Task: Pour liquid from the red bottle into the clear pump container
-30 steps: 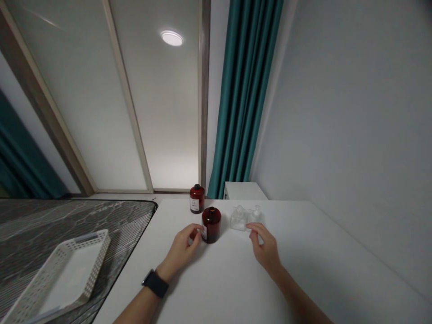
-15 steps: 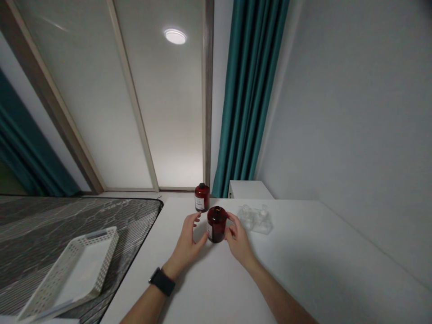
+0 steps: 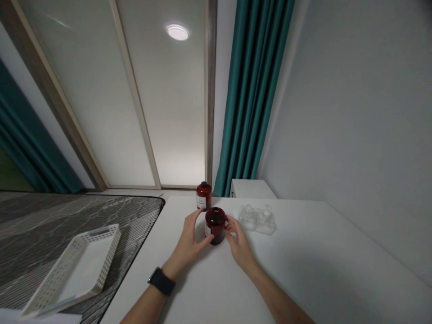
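Note:
A dark reddish-brown bottle [image 3: 216, 220] with a white label stands between my hands on the white table. It has a narrow, uncapped-looking neck and seems to lean slightly. My left hand [image 3: 189, 238], wearing a dark wristwatch [image 3: 162, 281], is curved around its left side, thumb pressed to the front; some fingers are hidden behind it. On the other side, the fingertips of my right hand [image 3: 240, 245] touch the bottle's right wall. Behind them stands a similar reddish-brown bottle [image 3: 204, 197] with a dark cap and white label.
Clear plastic pieces [image 3: 258, 219] lie to the right of the bottles. A white perforated basket [image 3: 72, 270] rests on a grey patterned surface [image 3: 135, 225] left of the white table [image 3: 216, 288]. Beyond are a white cabinet [image 3: 251, 188], a teal curtain [image 3: 254, 99] and frosted sliding doors [image 3: 178, 117].
The near bottle has shifted slightly left relative to the table, into my left hand. My left fingers have closed in around it, while my right fingertips stay at its side.

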`<state>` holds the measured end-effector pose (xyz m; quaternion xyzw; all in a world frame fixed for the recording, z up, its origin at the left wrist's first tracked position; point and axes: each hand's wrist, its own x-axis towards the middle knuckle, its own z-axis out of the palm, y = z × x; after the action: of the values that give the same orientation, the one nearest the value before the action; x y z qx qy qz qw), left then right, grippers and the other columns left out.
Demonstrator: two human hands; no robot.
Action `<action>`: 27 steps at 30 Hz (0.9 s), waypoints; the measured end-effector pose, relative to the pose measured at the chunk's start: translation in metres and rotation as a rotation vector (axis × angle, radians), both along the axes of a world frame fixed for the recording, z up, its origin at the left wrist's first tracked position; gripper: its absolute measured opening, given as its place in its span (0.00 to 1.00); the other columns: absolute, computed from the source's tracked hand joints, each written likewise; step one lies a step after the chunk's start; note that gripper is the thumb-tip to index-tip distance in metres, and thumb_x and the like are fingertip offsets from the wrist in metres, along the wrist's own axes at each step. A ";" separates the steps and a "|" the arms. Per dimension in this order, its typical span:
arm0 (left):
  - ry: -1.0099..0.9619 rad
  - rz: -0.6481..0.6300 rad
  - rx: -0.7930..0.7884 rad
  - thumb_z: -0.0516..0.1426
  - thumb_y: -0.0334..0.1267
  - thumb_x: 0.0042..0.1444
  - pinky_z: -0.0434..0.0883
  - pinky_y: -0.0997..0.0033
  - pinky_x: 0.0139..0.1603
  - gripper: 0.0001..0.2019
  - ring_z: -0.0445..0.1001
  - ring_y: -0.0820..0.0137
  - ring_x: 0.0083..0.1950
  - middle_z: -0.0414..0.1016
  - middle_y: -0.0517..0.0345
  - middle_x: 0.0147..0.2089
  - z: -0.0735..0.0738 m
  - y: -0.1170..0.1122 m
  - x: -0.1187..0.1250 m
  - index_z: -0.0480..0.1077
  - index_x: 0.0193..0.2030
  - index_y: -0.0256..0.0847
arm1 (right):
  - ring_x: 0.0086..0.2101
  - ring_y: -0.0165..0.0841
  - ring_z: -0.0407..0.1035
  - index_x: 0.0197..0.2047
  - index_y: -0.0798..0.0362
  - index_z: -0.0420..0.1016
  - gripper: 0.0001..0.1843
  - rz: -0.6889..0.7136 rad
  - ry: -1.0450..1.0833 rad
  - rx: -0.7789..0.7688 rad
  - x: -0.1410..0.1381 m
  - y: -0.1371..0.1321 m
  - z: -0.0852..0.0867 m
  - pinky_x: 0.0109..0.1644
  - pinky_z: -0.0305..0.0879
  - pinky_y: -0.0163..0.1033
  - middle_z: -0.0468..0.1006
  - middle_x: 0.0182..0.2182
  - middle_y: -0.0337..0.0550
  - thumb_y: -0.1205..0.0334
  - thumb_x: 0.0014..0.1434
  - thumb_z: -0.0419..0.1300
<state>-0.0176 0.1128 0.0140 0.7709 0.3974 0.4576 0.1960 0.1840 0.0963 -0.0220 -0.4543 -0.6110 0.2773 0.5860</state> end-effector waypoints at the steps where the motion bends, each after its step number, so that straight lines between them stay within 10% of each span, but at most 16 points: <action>1: -0.003 0.006 0.000 0.62 0.42 0.58 0.61 0.40 0.68 0.36 0.60 0.51 0.69 0.58 0.44 0.68 0.001 0.000 -0.001 0.51 0.70 0.47 | 0.45 0.40 0.74 0.62 0.51 0.68 0.23 0.012 -0.008 0.005 -0.001 -0.001 0.000 0.54 0.71 0.48 0.78 0.52 0.50 0.59 0.64 0.55; 13: -0.013 0.053 0.040 0.59 0.42 0.60 0.63 0.43 0.67 0.30 0.65 0.52 0.65 0.64 0.43 0.65 0.015 -0.002 -0.012 0.55 0.67 0.42 | 0.53 0.40 0.73 0.68 0.47 0.63 0.30 0.201 -0.082 -0.042 -0.015 -0.015 -0.003 0.60 0.69 0.50 0.73 0.61 0.50 0.65 0.63 0.54; 27: -0.043 -0.003 0.010 0.59 0.40 0.59 0.64 0.44 0.66 0.27 0.66 0.52 0.63 0.67 0.43 0.62 0.018 -0.003 -0.007 0.60 0.64 0.42 | 0.59 0.42 0.68 0.61 0.50 0.68 0.31 -0.019 -0.344 0.076 -0.007 0.017 -0.012 0.66 0.63 0.57 0.74 0.57 0.51 0.75 0.55 0.53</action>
<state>-0.0243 0.1093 0.0316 0.7624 0.3896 0.4758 0.2014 0.1772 0.1138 -0.0341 -0.4784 -0.7079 0.1668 0.4921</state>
